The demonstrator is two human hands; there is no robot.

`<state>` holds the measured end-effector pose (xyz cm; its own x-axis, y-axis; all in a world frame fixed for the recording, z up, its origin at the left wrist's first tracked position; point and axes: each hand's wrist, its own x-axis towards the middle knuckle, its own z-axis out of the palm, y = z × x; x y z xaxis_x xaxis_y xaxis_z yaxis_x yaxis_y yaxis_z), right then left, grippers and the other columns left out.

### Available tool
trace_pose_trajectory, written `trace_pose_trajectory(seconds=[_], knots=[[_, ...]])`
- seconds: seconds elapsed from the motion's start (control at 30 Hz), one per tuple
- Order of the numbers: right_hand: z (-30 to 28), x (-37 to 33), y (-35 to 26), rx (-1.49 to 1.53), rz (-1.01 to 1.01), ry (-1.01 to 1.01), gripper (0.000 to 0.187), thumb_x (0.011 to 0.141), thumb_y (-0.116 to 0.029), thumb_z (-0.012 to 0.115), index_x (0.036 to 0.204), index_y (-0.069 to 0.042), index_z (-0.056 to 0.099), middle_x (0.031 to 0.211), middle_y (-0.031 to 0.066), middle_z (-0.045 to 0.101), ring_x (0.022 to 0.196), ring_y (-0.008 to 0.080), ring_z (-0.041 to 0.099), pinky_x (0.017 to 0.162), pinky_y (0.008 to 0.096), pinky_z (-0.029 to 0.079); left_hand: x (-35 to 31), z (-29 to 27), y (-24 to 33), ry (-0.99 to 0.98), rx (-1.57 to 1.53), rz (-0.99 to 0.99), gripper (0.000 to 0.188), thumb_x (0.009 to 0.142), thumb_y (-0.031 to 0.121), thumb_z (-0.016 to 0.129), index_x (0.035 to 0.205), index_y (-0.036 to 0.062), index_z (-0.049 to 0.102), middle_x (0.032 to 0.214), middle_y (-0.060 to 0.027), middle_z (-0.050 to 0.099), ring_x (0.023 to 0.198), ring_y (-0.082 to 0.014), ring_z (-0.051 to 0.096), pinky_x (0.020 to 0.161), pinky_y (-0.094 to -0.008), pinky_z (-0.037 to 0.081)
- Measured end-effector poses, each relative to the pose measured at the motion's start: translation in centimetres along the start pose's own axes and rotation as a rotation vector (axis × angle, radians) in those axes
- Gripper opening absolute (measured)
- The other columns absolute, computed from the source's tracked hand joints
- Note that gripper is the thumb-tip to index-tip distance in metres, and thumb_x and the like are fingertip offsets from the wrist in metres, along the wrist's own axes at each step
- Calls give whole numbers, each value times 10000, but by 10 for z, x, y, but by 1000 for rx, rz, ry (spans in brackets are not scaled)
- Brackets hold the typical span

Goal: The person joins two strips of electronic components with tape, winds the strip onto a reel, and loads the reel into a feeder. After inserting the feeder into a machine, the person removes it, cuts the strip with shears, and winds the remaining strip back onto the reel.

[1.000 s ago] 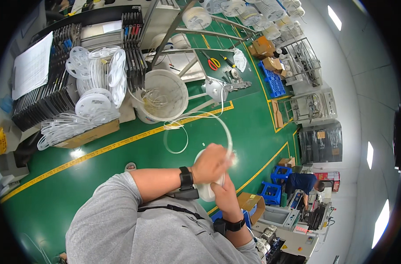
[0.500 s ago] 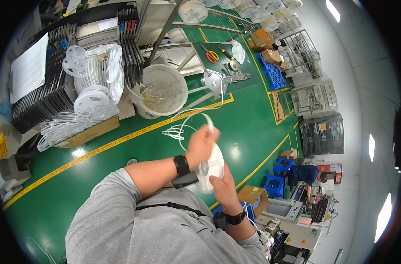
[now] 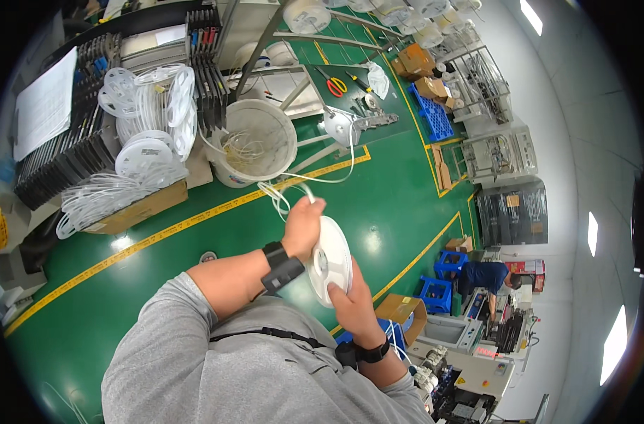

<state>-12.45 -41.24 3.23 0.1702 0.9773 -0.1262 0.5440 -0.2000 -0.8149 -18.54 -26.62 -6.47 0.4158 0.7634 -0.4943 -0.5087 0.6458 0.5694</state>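
A white plastic reel (image 3: 340, 244) is tilted on edge in front of my body. My right hand (image 3: 353, 305) grips its lower right rim, the thumb lying on the near face. Close to the reel's upper left edge, my left hand (image 3: 305, 227) is closed round a white carrier tape (image 3: 307, 189). Loose loops of that tape hang just beyond the left fist. From there a strand runs across to a feeder (image 3: 342, 127) with a round pale disc, lying on the green worktop.
Scissors (image 3: 335, 86) and cutters (image 3: 359, 81) lie on the worktop. A white bucket (image 3: 283, 152) holds tape scraps. A cardboard box (image 3: 135, 212) overflows with empty reels, beside a rack of black feeders (image 3: 67, 152). A person (image 3: 486, 276) bends over a machine at the right, near blue stools (image 3: 435, 293).
My left hand has moved left and slightly down, off the reel's face, exposing more of it. The tape loops have shifted up and bunched together. The right hand keeps its grip.
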Motion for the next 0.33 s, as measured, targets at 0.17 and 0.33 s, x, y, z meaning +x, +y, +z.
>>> trace_pose_trajectory(seconds=[0.17, 0.33], knots=[[-13, -18, -3, 137, 122, -127, 609, 856, 0, 539, 1449, 18, 403, 1299, 144, 570, 1239, 240, 531, 1078, 355, 389, -51, 3, -6, -195, 417, 616, 182, 998, 214, 572, 930, 49, 609, 735, 7, 530, 704, -64, 466, 623, -260, 389], [-41, -46, 18, 69, 129, -188, 623, 878, -28, 553, 1476, 15, 382, 1329, 90, 561, 1254, 169, 503, 1084, 329, 376, -77, 28, -14, -407, 699, 1141, 211, 972, 258, 619, 908, 57, 610, 756, -3, 612, 694, -182, 553, 708, -390, 439]])
